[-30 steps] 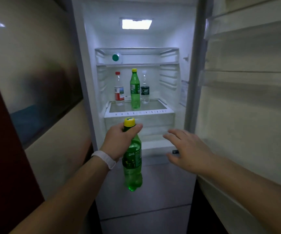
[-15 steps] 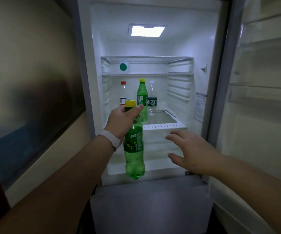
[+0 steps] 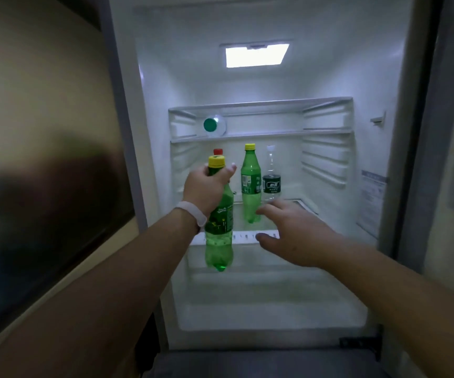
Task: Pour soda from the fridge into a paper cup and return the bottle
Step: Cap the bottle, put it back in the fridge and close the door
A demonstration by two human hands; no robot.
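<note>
We have raised the green soda bottle (image 3: 218, 214) from waist height to the fridge shelf (image 3: 247, 237), left hand (image 3: 205, 188) clamped round its neck, right hand (image 3: 294, 233) spread and empty, so the return looks nearly done.

Dim room lit by the fridge's ceiling lamp (image 3: 257, 55); soft blur, wide-angle bending at edges.

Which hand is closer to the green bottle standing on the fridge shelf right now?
Right. The right hand hovers open just in front of the standing green bottle, fingertips overlapping its base. The left hand is further left, gripping the held soda bottle by the neck.
</note>
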